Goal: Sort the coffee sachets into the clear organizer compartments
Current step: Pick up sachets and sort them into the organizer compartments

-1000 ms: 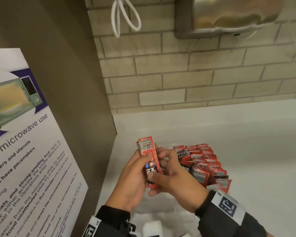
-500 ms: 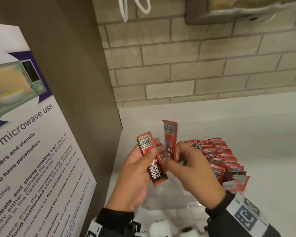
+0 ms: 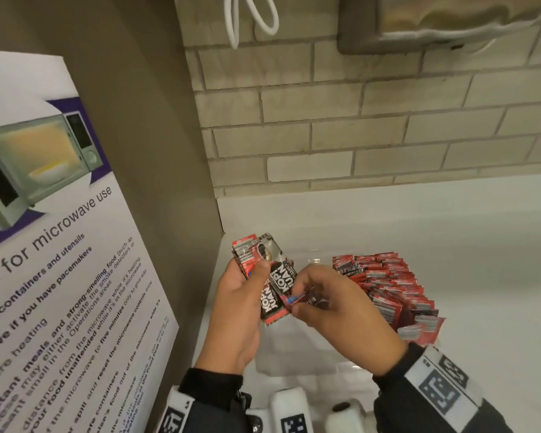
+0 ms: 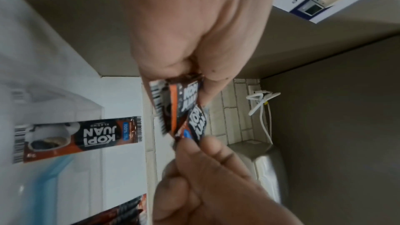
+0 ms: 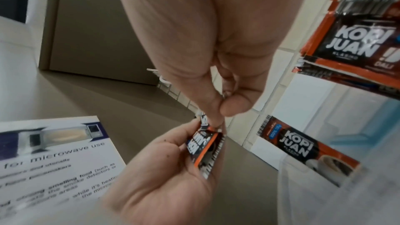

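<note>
Rows of sachets (image 3: 384, 285) already fill the organizer (image 3: 297, 360) at right. The left hand (image 3: 238, 310) grips a small stack (image 3: 260, 264), the right hand (image 3: 334, 317) pinches one sachet (image 3: 280, 295) against it; these are still unsorted

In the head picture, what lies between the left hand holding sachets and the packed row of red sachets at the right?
The right hand lies there, pinching a sachet against those in the left hand. The head view shows it; the packed row stands beyond.

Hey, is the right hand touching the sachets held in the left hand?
Touching. The head view shows the right hand pinching the lower end of the sachets that the left hand holds; the right wrist view confirms it.
</note>
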Demonstrator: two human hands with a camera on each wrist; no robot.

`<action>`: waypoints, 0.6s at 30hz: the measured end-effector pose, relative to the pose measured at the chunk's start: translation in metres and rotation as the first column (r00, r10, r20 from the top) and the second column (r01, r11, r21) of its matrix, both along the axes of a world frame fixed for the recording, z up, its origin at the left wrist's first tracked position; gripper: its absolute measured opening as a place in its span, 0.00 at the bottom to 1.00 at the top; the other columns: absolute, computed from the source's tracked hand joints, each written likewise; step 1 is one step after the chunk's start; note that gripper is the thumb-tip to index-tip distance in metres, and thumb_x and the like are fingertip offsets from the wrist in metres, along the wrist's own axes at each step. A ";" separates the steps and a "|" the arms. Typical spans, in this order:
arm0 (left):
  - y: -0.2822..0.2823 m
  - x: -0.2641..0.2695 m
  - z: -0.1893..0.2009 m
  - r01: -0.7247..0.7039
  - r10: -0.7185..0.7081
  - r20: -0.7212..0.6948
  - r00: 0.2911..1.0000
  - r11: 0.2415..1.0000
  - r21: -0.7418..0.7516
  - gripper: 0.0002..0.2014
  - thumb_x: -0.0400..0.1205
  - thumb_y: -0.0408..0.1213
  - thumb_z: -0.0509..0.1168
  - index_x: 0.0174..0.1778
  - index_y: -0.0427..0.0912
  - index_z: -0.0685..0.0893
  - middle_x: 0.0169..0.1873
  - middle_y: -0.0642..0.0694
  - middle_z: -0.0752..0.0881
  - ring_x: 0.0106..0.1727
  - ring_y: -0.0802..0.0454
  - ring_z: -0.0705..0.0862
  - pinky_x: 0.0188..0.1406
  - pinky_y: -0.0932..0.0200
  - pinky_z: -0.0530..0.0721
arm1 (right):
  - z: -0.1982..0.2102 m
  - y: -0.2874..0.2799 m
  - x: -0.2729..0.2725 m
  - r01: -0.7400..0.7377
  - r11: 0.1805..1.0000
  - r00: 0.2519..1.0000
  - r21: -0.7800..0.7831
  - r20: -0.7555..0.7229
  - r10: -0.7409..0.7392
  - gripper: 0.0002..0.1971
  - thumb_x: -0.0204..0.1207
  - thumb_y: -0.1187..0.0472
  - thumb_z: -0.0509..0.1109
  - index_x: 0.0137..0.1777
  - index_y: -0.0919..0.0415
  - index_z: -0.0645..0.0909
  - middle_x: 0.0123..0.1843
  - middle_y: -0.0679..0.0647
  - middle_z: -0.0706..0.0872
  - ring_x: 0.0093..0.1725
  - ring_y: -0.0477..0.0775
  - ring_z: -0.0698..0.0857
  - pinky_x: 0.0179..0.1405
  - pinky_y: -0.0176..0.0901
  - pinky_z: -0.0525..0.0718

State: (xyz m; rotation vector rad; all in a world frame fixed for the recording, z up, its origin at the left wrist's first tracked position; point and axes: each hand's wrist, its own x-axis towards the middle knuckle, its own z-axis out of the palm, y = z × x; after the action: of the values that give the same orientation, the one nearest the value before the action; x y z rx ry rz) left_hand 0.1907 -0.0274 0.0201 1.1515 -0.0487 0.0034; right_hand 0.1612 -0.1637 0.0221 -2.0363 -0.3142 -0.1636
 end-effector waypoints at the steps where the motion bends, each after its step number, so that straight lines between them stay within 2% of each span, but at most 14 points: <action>1: 0.001 0.001 0.001 -0.012 0.012 0.000 1.000 1.000 -0.008 0.10 0.84 0.30 0.59 0.60 0.37 0.81 0.50 0.33 0.89 0.46 0.41 0.89 0.41 0.48 0.89 | 0.002 -0.001 0.000 0.015 0.996 1.000 0.086 -0.018 -0.013 0.12 0.70 0.70 0.74 0.41 0.53 0.76 0.40 0.52 0.82 0.37 0.47 0.80 0.39 0.45 0.78; 3: 0.004 0.001 0.003 -0.001 0.000 -0.004 1.000 0.999 -0.053 0.10 0.84 0.28 0.59 0.58 0.37 0.82 0.46 0.36 0.90 0.43 0.44 0.89 0.42 0.45 0.89 | 0.009 -0.006 0.002 0.057 0.971 0.996 0.233 -0.080 -0.039 0.14 0.68 0.73 0.74 0.45 0.54 0.77 0.43 0.64 0.85 0.37 0.57 0.80 0.39 0.51 0.78; 5: 0.010 0.004 0.006 0.008 -0.008 0.012 1.000 0.997 -0.083 0.08 0.84 0.30 0.59 0.53 0.40 0.83 0.38 0.43 0.90 0.37 0.49 0.89 0.36 0.49 0.90 | 0.022 -0.015 0.005 0.064 0.972 0.995 0.227 -0.093 -0.044 0.12 0.69 0.73 0.73 0.46 0.56 0.81 0.45 0.69 0.86 0.38 0.56 0.80 0.39 0.47 0.77; 9: 0.018 0.008 0.005 -0.036 0.034 0.057 0.998 0.999 0.025 0.08 0.83 0.30 0.61 0.55 0.43 0.81 0.39 0.48 0.91 0.38 0.52 0.90 0.29 0.56 0.88 | 0.060 -0.026 0.018 0.043 0.998 0.998 0.042 0.033 -0.045 0.11 0.72 0.70 0.71 0.47 0.53 0.85 0.41 0.64 0.86 0.36 0.50 0.78 0.37 0.38 0.76; 11: 0.018 0.007 0.002 -0.050 0.045 0.054 0.998 0.995 0.086 0.09 0.83 0.29 0.61 0.55 0.45 0.80 0.38 0.50 0.92 0.37 0.54 0.90 0.27 0.59 0.86 | 0.073 -0.021 0.028 0.071 0.991 0.995 0.111 0.061 -0.078 0.12 0.73 0.71 0.71 0.51 0.54 0.84 0.37 0.57 0.86 0.34 0.49 0.78 0.33 0.35 0.75; 13: 0.019 0.006 0.001 -0.083 0.077 0.045 0.996 0.986 0.147 0.09 0.84 0.30 0.61 0.54 0.49 0.80 0.38 0.51 0.92 0.37 0.56 0.90 0.25 0.61 0.85 | 0.083 -0.016 0.037 0.098 0.984 0.992 0.146 0.060 -0.108 0.10 0.72 0.71 0.72 0.47 0.56 0.82 0.37 0.55 0.86 0.34 0.48 0.79 0.30 0.32 0.75; 16: 0.027 0.009 -0.003 -0.220 0.213 0.057 0.975 0.958 0.183 0.10 0.86 0.31 0.59 0.51 0.52 0.79 0.41 0.49 0.89 0.33 0.60 0.87 0.29 0.62 0.84 | 0.088 -0.015 0.048 0.144 0.989 0.981 -0.042 0.136 -0.137 0.07 0.71 0.70 0.72 0.41 0.57 0.83 0.37 0.54 0.87 0.31 0.44 0.78 0.32 0.33 0.75; 18: 0.032 0.010 -0.005 -0.299 0.293 0.060 0.954 0.939 0.170 0.10 0.86 0.31 0.57 0.50 0.52 0.78 0.41 0.49 0.87 0.31 0.60 0.84 0.34 0.59 0.83 | 0.084 -0.016 0.053 0.145 0.963 0.986 -0.228 0.120 -0.120 0.06 0.70 0.71 0.71 0.41 0.58 0.85 0.33 0.51 0.85 0.30 0.42 0.77 0.33 0.33 0.76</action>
State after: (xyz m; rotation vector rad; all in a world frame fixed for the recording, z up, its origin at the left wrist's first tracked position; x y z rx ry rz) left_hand 0.2006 0.0050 0.0154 1.3281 0.0970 0.2918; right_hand 0.2143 -0.1793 0.1066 -2.2908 -0.2732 -0.3311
